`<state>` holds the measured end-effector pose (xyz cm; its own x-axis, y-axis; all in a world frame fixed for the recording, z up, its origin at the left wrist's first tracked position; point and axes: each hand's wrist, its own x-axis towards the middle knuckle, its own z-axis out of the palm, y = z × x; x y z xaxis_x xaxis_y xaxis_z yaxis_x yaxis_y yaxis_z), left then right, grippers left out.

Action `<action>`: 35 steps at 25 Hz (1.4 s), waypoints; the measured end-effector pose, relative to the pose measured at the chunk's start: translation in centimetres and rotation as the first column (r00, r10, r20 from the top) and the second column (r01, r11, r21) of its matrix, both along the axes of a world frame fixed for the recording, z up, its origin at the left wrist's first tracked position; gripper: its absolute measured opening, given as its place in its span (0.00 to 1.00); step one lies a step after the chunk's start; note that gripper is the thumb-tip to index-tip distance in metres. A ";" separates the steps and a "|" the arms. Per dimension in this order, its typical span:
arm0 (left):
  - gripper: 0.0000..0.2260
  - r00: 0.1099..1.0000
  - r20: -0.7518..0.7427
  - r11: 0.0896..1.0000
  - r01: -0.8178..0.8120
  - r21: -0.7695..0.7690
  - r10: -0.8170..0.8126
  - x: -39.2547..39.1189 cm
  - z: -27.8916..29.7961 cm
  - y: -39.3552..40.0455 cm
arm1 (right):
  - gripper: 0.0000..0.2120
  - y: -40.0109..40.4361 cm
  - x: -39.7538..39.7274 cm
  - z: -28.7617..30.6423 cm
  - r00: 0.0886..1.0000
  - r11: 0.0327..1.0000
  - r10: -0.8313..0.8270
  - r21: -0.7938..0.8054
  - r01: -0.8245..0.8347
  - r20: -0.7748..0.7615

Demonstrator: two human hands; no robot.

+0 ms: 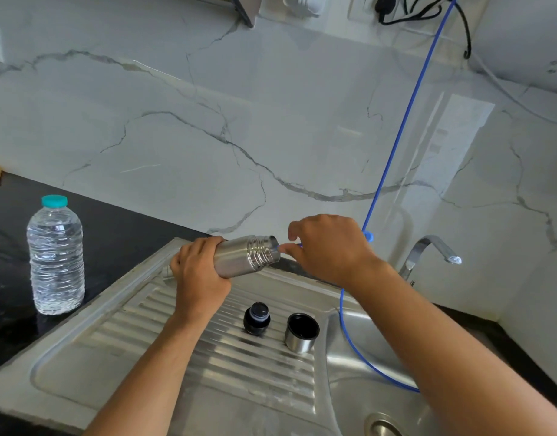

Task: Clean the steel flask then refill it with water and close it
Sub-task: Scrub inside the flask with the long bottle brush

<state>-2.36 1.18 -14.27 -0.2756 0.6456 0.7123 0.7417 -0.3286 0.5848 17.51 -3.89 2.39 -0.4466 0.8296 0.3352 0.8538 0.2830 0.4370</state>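
Head view: my left hand (199, 272) is wrapped around the body of the steel flask (244, 255), gripping it. Flask is held nearly horizontal above the ribbed draining board (208, 357), threaded open mouth pointing right, slightly raised. My right hand (329, 247) is at the mouth, fingers curled, pinching the end of the thin blue hose (406, 111) right at the flask opening. Hose tip itself is mostly hidden by my fingers; can't tell whether it's inside the mouth or just at the rim.

Hose runs up along the marble wall (208, 121) to the top of the frame and also loops down into the sink bowl (365, 357) under my right forearm.

On the draining board, below the flask: black stopper (256, 318) standing upright, steel cup lid (301, 332) just beside it on the right, open side up, dark inside. They sit near each other, not touching.

Tap (431, 254) is at the right, behind the sink. Plastic water bottle (55, 256) with teal cap stands upright on the black counter (120, 228), well apart to the left.
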 end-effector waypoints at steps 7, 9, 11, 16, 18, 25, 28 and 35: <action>0.32 0.999 -0.051 0.999 0.018 0.036 -0.016 -0.6 0.1 0.1 | 0.15 -1.0 1.1 0.4 0.997 0.995 0.079 -0.065 -0.077 0.018; 0.33 0.998 -0.055 0.999 0.010 0.035 -0.008 -1.0 0.4 0.1 | 0.16 -0.7 2.6 2.5 0.980 0.962 -0.028 -0.270 -0.026 -0.195; 0.32 0.999 -0.050 0.999 -0.002 0.034 0.003 -1.2 0.4 0.1 | 0.17 -0.2 3.9 3.9 0.921 0.870 -0.142 -0.490 -0.059 -0.363; 0.29 0.997 -0.069 0.998 0.050 0.045 -0.047 0.1 0.0 -0.2 | 0.19 1.2 2.1 3.1 0.890 0.712 -0.279 -0.699 -0.061 -0.362; 0.31 0.997 -0.074 0.999 0.020 0.026 -0.018 0.2 0.1 -0.1 | 0.19 1.0 0.9 1.8 0.932 0.839 -0.203 -0.545 0.006 -0.301; 0.32 1.000 0.007 1.000 0.008 -0.016 -0.007 -0.1 0.1 -0.2 | 0.09 0.3 1.2 -2.4 0.970 0.963 0.193 0.161 -0.217 0.151; 0.31 0.998 -0.051 0.999 0.039 0.031 -0.037 -0.2 0.3 -0.1 | 0.18 0.1 1.0 0.2 0.835 0.804 -0.329 -0.595 0.002 -0.442; 0.32 0.999 0.054 0.999 0.009 -0.036 -0.007 0.0 0.1 -0.1 | 0.09 0.0 1.7 -1.9 0.961 0.971 0.143 0.157 -0.183 0.236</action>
